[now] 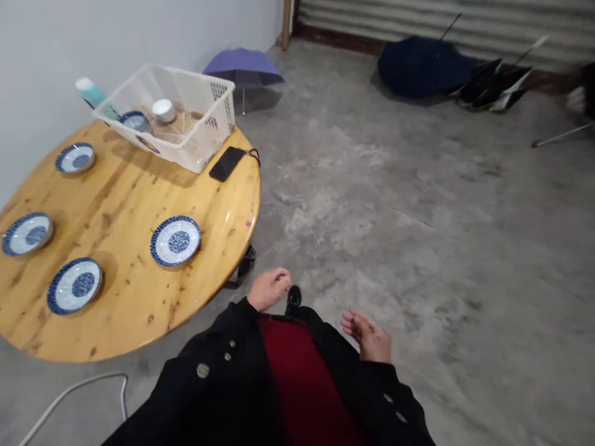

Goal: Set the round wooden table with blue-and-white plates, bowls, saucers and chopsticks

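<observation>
"Grey concrete floor (pixel 372 186) lay beside a round wooden table (pixel 134 204) in the head view. What did we note on it?"

"Four blue-and-white bowls (pixel 175 241), set apart, and a black phone (pixel 227 164) just beside a white basket (pixel 186 158)."

"And our hands?"

"Our left hand (pixel 269 289), loosely curled, hung near the table's edge; our right hand (pixel 369 337), half open, hung farther off. We saw nothing held in either."
</observation>
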